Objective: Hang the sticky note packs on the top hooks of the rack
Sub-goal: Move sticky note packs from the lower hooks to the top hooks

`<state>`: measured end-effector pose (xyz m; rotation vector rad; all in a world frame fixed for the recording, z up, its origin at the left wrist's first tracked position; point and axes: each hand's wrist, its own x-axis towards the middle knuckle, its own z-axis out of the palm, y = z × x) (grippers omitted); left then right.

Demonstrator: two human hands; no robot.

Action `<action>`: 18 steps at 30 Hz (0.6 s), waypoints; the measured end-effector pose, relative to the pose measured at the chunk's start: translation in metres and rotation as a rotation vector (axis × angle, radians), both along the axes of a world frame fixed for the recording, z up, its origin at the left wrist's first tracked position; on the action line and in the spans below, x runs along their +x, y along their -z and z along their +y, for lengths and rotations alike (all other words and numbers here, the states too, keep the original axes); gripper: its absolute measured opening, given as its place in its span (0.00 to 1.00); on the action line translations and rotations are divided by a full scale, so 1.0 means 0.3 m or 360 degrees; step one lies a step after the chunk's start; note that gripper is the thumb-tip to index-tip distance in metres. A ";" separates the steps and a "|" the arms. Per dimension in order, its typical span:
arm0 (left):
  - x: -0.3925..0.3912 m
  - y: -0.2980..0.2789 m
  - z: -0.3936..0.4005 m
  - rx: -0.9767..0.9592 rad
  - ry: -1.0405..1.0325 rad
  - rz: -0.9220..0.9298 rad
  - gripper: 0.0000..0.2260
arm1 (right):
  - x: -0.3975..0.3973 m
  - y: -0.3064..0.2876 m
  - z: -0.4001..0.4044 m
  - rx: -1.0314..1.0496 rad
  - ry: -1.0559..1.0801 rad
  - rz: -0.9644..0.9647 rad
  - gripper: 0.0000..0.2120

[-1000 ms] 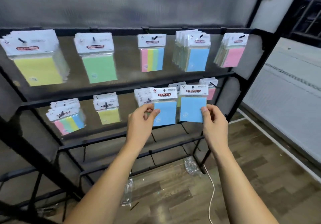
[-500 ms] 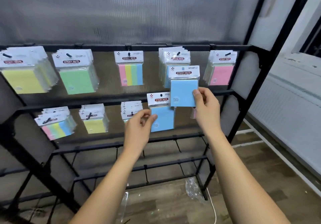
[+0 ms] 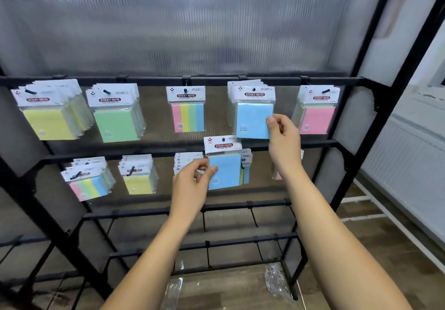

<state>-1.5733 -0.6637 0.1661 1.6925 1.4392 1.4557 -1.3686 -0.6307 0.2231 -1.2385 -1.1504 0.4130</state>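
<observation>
Your right hand pinches the lower right corner of a blue sticky note pack, thumb on its face, holding it up against the stack already on the fourth hook of the rack's top bar. Whether its hole is over the hook you cannot tell; the header covers it. Your left hand pinches the left edge of a second blue pack, thumb on front and fingers behind, holding it in front of the second bar, clear of any hook.

Along the top bar from the left end hang a thick stack of yellow packs, green packs, a single four-colour pack, the blue stack and, near the right end, pink packs. On the second bar hang four-colour packs and yellow packs; further packs there sit behind your left hand and the held pack, their colours mostly hidden, and your right forearm covers the one near the right end. The lower bars carry bare hooks. Crumpled clear wrap lies on the floor under the rack.
</observation>
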 end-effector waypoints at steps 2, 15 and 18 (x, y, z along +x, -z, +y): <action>0.004 0.003 0.005 -0.0006 0.0008 0.0012 0.09 | 0.004 -0.003 0.009 -0.0016 -0.0002 0.0018 0.08; 0.024 0.009 0.020 -0.0005 0.0043 0.0070 0.06 | 0.031 0.044 0.043 -0.0269 -0.0053 0.0021 0.13; 0.026 0.016 0.008 0.0002 0.0055 0.0081 0.06 | 0.033 0.119 0.022 -0.0440 -0.0123 -0.0026 0.08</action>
